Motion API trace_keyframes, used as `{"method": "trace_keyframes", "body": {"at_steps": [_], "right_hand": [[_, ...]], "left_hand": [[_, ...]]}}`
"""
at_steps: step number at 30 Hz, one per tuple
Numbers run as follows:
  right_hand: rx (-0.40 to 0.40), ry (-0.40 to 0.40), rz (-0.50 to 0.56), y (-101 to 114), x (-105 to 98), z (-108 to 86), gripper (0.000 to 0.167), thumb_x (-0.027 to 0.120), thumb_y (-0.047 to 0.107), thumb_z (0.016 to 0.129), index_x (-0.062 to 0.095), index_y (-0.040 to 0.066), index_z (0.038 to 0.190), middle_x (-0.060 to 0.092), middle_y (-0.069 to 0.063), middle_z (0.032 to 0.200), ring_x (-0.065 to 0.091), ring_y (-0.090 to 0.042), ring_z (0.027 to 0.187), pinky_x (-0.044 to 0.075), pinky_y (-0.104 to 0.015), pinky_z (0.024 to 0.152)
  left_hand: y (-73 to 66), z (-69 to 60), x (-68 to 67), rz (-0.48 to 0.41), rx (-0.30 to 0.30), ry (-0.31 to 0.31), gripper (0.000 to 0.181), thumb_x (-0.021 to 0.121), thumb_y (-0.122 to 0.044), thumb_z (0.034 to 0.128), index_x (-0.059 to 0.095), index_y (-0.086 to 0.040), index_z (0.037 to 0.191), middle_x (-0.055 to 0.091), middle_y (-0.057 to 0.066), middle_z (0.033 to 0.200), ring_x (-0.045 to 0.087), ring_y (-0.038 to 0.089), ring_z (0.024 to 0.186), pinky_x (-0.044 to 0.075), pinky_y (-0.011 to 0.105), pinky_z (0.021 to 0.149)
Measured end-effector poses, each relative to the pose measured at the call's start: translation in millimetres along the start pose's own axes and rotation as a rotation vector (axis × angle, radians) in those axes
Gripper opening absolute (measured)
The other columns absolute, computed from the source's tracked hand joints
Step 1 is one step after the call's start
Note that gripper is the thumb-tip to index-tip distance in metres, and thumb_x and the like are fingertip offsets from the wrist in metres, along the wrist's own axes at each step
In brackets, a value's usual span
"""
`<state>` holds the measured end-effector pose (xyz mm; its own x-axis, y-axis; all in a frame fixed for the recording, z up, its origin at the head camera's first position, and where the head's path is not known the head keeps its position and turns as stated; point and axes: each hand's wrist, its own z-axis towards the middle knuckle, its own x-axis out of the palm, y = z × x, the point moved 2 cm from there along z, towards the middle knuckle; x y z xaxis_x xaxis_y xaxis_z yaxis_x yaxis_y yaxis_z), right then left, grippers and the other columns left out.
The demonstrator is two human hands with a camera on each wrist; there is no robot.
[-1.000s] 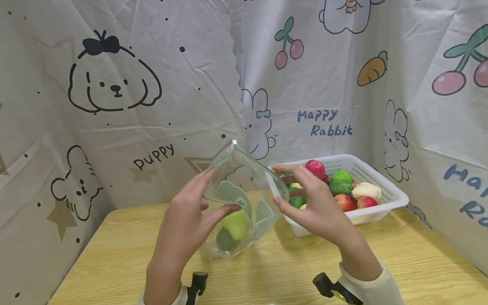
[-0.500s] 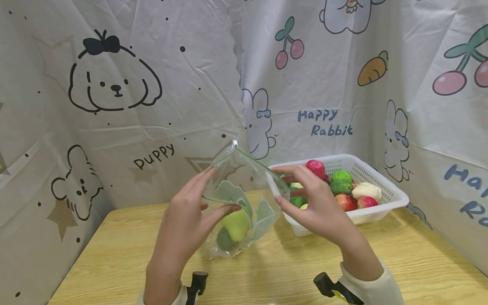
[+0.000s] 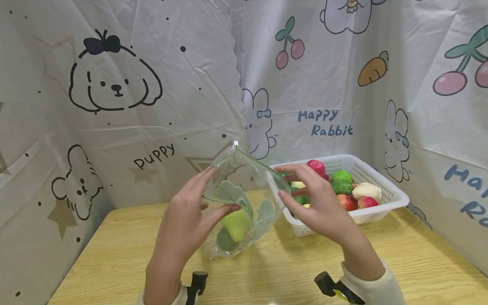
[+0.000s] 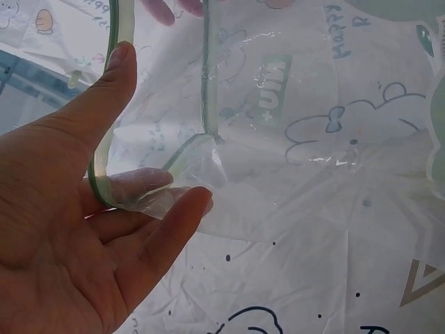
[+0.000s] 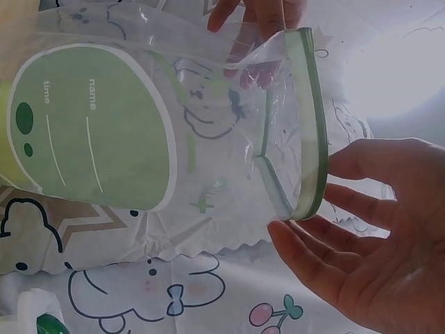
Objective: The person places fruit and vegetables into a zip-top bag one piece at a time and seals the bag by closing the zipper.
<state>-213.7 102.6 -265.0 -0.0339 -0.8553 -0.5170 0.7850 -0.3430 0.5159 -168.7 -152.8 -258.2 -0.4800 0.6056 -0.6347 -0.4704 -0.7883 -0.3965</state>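
Observation:
A clear zip bag [image 3: 253, 169] with green seams and a white slider stands on the table, its mouth spread wide. Inside, low down, lie a yellow-green pear [image 3: 236, 226] and a darker green round thing, blurred by the film. My left hand [image 3: 187, 216] holds the bag's left side, thumb on the near rim and fingers at the far side; the left wrist view shows fingers against the film [image 4: 153, 202]. My right hand [image 3: 320, 203] rests lightly at the right end of the mouth, fingers loosely bent. In the right wrist view, a green label [image 5: 97, 132] shows on the bag.
Behind my right hand stands a white perforated basket [image 3: 396, 201] of colourful fruit and vegetables, partly hidden by the hand. The wooden table [image 3: 122, 258] is closed in by printed cloth [image 3: 198, 97] at the back and sides.
My right thumb has shifted slightly right and up along the bag's rim, and the mouth's right end has moved a little right. The left hand stays put.

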Motion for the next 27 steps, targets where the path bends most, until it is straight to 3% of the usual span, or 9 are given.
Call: {"method": "trace_keyframes", "body": {"at_steps": [13,18,23,27], "right_hand": [[0.012,-0.023,-0.017,-8.3,-6.9,-1.0,0.041,0.069,0.000,0.094,0.060,0.006,0.134,0.061,-0.007,0.130,0.065,-0.024,0.112,0.062,-0.029,0.079],[0.088,0.010,-0.078,-17.6,-13.3,-2.5,0.038,0.066,0.005,0.097,0.059,0.006,0.134,0.058,-0.011,0.133,0.063,-0.027,0.115,0.062,-0.033,0.080],[0.180,0.074,-0.108,-27.9,-21.4,-3.1,0.033,0.063,0.015,0.102,0.059,0.006,0.133,0.057,-0.010,0.131,0.064,-0.028,0.116,0.061,-0.038,0.085],[0.227,0.076,-0.128,-34.2,-28.0,-3.1,0.033,0.063,0.018,0.102,0.059,0.005,0.133,0.059,-0.011,0.132,0.065,-0.030,0.115,0.060,-0.039,0.087]], "left_hand": [[-1.8,0.0,-0.6,-0.008,-0.024,0.017,0.084,0.086,-0.043,0.0786,0.052,-0.011,0.149,0.055,0.007,0.148,0.072,0.023,0.095,0.062,0.031,0.075],[-1.6,-0.1,-0.2,-0.006,-0.021,0.021,0.084,0.086,-0.043,0.0787,0.052,-0.010,0.148,0.054,0.008,0.149,0.072,0.024,0.098,0.062,0.031,0.075],[-1.9,-0.4,0.9,-0.005,-0.013,0.025,0.084,0.086,-0.042,0.0790,0.052,-0.009,0.148,0.054,0.008,0.148,0.073,0.023,0.089,0.062,0.032,0.074],[-1.8,-0.1,1.1,0.002,-0.007,0.024,0.084,0.086,-0.041,0.0788,0.051,-0.009,0.149,0.054,0.009,0.148,0.072,0.023,0.086,0.062,0.034,0.073]]}}
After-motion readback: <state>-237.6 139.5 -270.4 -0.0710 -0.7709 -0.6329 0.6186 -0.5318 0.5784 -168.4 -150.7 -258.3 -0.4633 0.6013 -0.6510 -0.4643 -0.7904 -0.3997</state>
